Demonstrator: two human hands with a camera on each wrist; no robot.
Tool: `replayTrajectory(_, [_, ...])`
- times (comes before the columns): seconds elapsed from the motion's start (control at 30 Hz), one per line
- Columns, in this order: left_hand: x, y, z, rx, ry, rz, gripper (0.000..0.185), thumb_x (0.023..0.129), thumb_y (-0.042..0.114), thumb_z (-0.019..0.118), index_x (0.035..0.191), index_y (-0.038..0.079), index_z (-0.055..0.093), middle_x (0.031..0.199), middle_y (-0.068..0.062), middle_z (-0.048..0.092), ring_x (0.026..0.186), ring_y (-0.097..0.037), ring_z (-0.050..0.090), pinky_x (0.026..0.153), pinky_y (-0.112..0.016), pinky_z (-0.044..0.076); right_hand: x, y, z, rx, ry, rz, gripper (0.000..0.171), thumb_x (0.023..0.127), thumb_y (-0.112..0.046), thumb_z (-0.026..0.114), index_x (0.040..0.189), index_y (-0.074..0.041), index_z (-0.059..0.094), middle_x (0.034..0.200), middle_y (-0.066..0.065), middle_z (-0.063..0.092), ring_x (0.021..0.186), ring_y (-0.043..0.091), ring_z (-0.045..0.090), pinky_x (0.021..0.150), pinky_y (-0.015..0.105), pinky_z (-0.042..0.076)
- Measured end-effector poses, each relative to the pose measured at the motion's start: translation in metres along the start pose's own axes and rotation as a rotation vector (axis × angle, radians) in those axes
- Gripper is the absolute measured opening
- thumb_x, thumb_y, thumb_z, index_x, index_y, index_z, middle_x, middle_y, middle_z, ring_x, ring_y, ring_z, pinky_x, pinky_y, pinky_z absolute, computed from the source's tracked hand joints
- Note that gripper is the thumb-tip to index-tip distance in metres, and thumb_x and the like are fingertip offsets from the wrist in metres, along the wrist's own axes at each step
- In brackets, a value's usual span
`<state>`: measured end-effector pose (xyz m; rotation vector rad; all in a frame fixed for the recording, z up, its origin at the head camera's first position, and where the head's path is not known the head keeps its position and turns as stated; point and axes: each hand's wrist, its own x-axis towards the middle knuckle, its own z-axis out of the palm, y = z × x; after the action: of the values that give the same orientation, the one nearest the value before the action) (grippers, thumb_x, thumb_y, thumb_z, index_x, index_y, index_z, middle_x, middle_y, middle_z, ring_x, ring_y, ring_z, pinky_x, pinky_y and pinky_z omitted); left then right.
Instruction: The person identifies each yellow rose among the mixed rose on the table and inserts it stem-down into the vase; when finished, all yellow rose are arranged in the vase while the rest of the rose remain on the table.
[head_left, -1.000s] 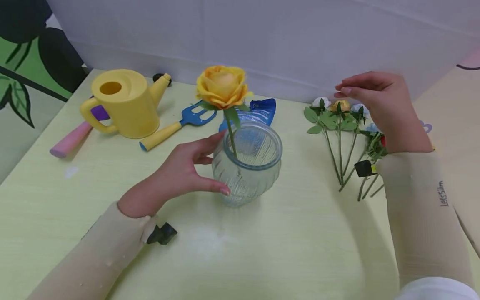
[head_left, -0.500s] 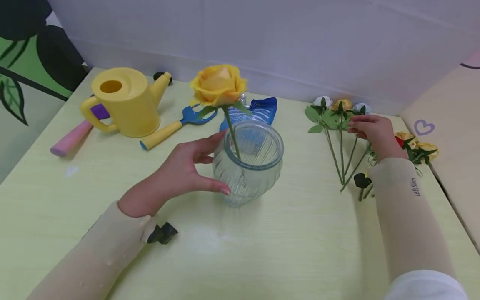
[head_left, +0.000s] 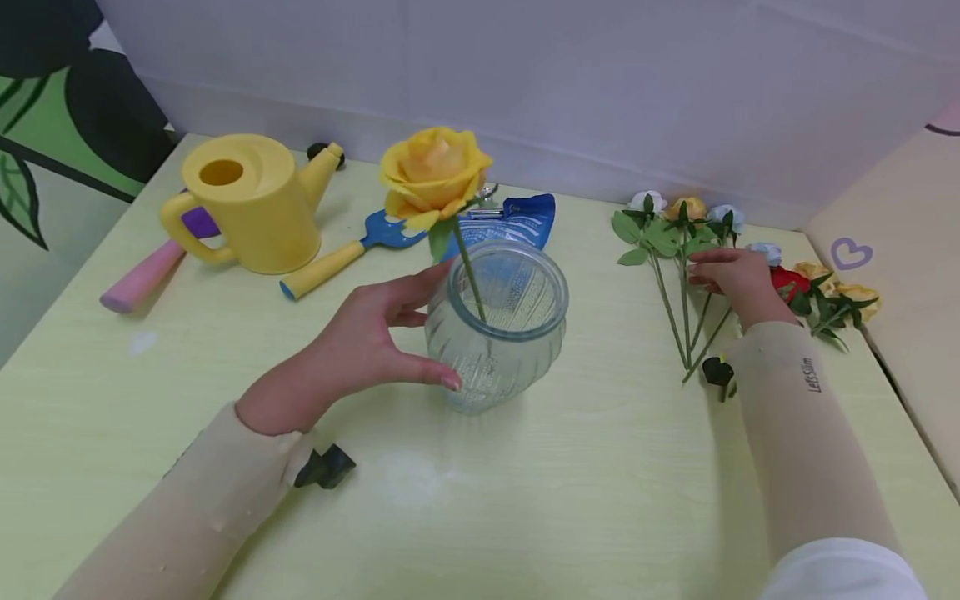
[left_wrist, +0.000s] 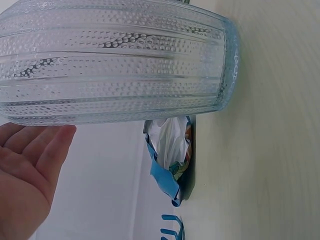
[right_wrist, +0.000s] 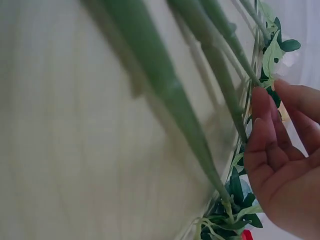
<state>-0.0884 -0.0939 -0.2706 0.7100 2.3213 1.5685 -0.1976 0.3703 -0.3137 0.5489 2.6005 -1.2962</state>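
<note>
My left hand [head_left: 341, 354] holds the side of a clear ribbed glass vase [head_left: 498, 371], thumb across the front and the other fingers behind it. A yellow artificial rose [head_left: 435, 175] stands in the vase, leaning left with its bloom above the rim. In the left wrist view the fingers lie against the textured glass [left_wrist: 115, 65]. My right hand [head_left: 738, 279] is low over the artificial flowers at the right. Its bent fingertips are right at a green stem [right_wrist: 227, 45] in the right wrist view, with a gap showing between the fingers.
A white rose [head_left: 647, 201], an orange one [head_left: 686, 207] and blue ones lie near the right hand. Past it lie a red rose [head_left: 789, 282] and yellow ones. Left stand a yellow watering can [head_left: 258, 212], a toy fork [head_left: 322, 271] and a pink handle [head_left: 142, 279]. Behind the vase is a blue packet [head_left: 528, 218].
My right hand has come down from above the flowers to their stems, moving slightly left. The yellow rose has turned a little in the vase; my left hand stays on the glass.
</note>
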Motion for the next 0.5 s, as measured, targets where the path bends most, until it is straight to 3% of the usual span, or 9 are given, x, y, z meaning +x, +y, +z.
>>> replayTrajectory(0.13, [0.0,0.0005,-0.0003,0.006,0.001,-0.003,0.092,0.067,0.023,0.083,0.144,0.019,0.033,0.142,0.001,0.041,0.117,-0.022,0.051,0.093,-0.041,0.045,0.0025,-0.0006,0.0019,-0.01,0.003,-0.006,0.047,0.088,-0.027,0.064,0.126,-0.001,0.052,0.071,-0.022,0.061,0.072,-0.004,0.061,0.07,0.021,0.05])
replayTrajectory(0.23, [-0.0001,0.0006,-0.0003,0.01,0.0,-0.009,0.091,0.068,0.024,0.083,0.144,0.019,0.033,0.142,0.001,0.04,0.118,-0.021,0.049,0.093,-0.042,0.045,0.0045,-0.0012,0.0043,-0.042,0.0,0.003,0.048,0.089,-0.027,0.063,0.128,-0.002,0.052,0.074,-0.022,0.059,0.071,-0.003,0.06,0.076,0.025,0.049])
replayTrajectory(0.5, [-0.0005,0.0005,0.0,0.021,0.002,0.014,0.091,0.068,0.024,0.082,0.144,0.017,0.033,0.143,0.001,0.039,0.124,-0.02,0.043,0.094,-0.042,0.044,0.008,0.0002,0.0101,-0.151,-0.015,-0.017,0.041,0.093,-0.017,0.055,0.13,-0.002,0.05,0.118,0.007,0.052,0.071,-0.003,0.054,0.086,0.036,0.044])
